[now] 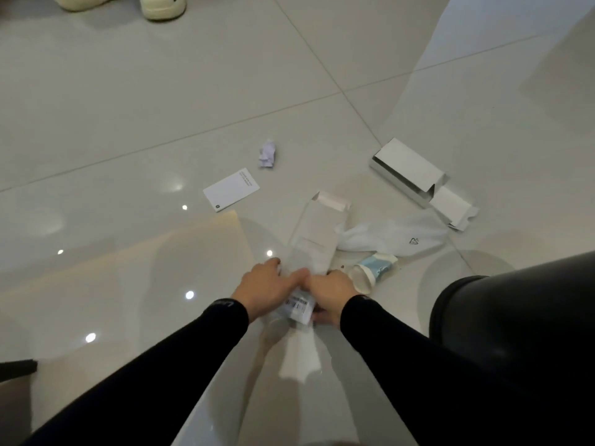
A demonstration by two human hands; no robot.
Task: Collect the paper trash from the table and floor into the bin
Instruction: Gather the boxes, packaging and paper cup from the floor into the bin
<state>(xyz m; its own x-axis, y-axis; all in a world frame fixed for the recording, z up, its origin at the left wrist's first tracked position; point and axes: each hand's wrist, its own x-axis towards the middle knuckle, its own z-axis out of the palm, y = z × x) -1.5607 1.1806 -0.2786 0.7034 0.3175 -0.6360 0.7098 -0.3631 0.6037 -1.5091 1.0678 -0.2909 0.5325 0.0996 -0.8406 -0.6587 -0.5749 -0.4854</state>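
Both my hands meet low over the tiled floor, gripping a long flattened white carton (314, 236) with a barcode label near my fingers. My left hand (267, 289) clasps its left side and my right hand (331, 292) its right side. A crushed paper cup (370, 272) with blue print lies just right of my right hand. Beyond it lie a white bag (392, 236) with a recycling mark and an open white box (415, 175). A white card (231, 189) and a crumpled paper ball (268, 153) lie farther out on the left.
A dark round bin (515, 323) stands at the right, close to my right arm. A pale translucent sheet (128, 278) lies on the floor at the left. Two cream clogs (162, 6) of another person stand at the top edge. A dark object (17, 368) sits at the left edge.
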